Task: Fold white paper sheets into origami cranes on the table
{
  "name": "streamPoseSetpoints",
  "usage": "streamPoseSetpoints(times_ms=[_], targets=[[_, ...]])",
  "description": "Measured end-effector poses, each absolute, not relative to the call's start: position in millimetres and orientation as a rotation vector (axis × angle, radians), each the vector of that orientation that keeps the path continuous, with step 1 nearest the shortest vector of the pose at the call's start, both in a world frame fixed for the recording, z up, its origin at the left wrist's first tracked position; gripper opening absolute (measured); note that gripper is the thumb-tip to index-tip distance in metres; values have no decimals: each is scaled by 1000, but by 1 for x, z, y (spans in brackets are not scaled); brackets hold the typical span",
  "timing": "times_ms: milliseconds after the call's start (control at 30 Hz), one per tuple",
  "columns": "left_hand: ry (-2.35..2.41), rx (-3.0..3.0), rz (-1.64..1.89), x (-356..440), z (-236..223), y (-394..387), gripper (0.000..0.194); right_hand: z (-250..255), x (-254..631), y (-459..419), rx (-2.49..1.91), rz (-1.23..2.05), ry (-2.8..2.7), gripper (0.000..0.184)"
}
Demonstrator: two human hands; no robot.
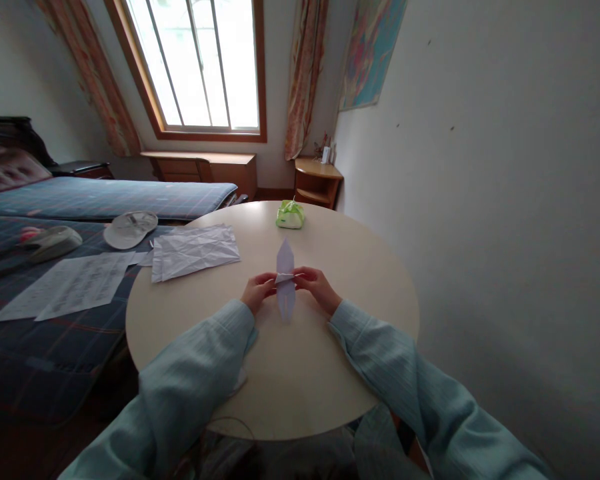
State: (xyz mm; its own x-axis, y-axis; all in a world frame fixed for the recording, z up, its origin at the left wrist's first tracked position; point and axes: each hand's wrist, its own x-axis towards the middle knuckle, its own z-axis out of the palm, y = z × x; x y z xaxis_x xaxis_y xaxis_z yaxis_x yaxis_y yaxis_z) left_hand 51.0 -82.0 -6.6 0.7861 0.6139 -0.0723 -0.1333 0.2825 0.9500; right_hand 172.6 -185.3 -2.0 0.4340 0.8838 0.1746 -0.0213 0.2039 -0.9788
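A folded piece of white paper (285, 303), long and pointed at its far end, is held up over the round table. A raised crosswise fold runs across its middle. My left hand (260, 291) pinches the left side of that fold. From the other side, my right hand (316, 287) grips the right end of the fold between thumb and fingers. Both hands are closed on the paper at about the same height. Some of the fingertips are hidden behind the folds.
The round cream table (360, 267) carries a green tissue pack (290, 215) at its far edge and creased white sheets (195, 252) at left. Beyond the sheets, a bed (80, 347) holds printed papers (80, 287) and a white cap (130, 230). A wall (505, 233) stands on the right.
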Motion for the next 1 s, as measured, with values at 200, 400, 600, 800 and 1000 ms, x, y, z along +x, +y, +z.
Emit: streamPoseSetpoints(times_ms=[200,400,600,800,1000], targets=[[398,1124,416,50,-1,-83,22,-2,172,-185,-1190,710,-893,20],[402,1190,417,49,4,-90,27,2,171,-187,-1238,612,-955,14],[412,1257,460,48,3,-90,38,5,170,-189,-1222,662,-943,14],[394,1271,525,50,1,-87,45,6,169,-188,-1228,769,-917,20],[391,1281,566,50,1,-85,47,4,171,-187,-1230,793,-925,31]])
